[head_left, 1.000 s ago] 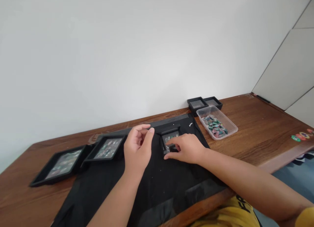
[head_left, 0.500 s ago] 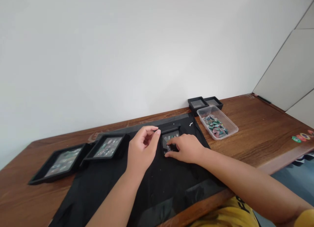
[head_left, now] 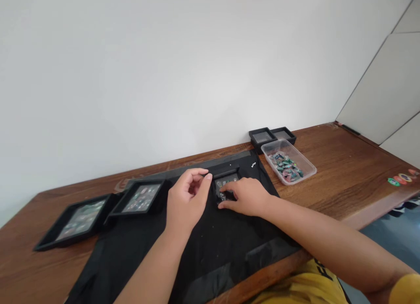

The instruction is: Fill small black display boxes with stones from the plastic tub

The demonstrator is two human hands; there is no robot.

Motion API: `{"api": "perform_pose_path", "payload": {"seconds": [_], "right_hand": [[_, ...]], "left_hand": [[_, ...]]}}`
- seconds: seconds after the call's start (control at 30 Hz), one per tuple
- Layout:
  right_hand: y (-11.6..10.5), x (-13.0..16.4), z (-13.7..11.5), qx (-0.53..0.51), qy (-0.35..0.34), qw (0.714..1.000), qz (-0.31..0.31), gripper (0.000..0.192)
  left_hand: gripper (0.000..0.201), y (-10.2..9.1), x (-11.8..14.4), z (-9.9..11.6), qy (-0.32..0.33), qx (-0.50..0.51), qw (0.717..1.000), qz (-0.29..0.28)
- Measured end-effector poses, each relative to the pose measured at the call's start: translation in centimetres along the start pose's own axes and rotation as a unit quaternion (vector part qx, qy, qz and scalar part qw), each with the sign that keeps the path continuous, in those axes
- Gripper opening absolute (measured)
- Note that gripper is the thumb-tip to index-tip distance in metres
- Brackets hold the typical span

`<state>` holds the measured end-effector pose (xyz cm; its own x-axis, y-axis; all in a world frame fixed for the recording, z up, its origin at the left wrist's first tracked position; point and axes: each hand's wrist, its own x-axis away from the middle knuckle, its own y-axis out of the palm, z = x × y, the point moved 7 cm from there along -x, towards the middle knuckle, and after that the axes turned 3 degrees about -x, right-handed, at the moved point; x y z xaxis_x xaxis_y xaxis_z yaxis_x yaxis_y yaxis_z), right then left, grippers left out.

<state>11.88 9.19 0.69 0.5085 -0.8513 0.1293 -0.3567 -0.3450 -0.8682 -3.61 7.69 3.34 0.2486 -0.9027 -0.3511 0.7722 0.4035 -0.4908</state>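
Left hand (head_left: 187, 199): hovers just left of the small black display box (head_left: 226, 185) on the black mat (head_left: 210, 242). Thumb and forefinger are pinched near each other; whether the grip holds a tiny piece I cannot tell.
Right hand (head_left: 247, 197): lies on the front edge of the box, fingertips curled down onto the small pieces inside. The grip looks half closed on the box front, not clenched.
Box position: middle of the mat, at about 12 o'clock from the person, touching the right hand.
Doing it well: I judge that steadying the box with the right hand while the left works with fingertips only keeps the tiny pieces from scattering. Slow, light moves suit this.
Around: two larger black trays (head_left: 141, 198) with pieces lie at 10 o'clock. A clear plastic tub of green and pink pieces (head_left: 288, 165) sits at 2 o'clock on the wooden table (head_left: 344, 181), with two empty black boxes (head_left: 262, 137) just behind it.
Writing: yellow shirt (head_left: 305, 286) shows part of a dark letter, unreadable. Round stickers (head_left: 400, 179) at 3 o'clock are too small to read.
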Motion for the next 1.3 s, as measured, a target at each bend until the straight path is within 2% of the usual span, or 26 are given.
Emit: {"api": "perform_pose_path", "payload": {"seconds": [0.53,0.7,0.9,1.3], "right_hand": [[-0.8,0.4,0.6,-0.075,0.016,0.997,0.002,0.046],[-1.6,1.0,1.2,-0.108,0.009,0.994,0.028,0.032],[-1.5,1.0,1.0,-0.074,0.004,0.997,0.015,0.014],[-1.1,1.2,0.3,-0.055,-0.015,0.998,0.014,0.017]], "left_hand": [[0.026,-0.2,0.4,1.0,0.028,-0.018,0.999,-0.008],[0.024,-0.4,0.4,1.4,0.038,-0.021,0.999,-0.002],[0.023,-0.3,0.7,1.9,0.062,-0.039,0.997,-0.018],[0.023,-0.7,0.8,2.8,0.091,-0.050,0.994,-0.016]]}}
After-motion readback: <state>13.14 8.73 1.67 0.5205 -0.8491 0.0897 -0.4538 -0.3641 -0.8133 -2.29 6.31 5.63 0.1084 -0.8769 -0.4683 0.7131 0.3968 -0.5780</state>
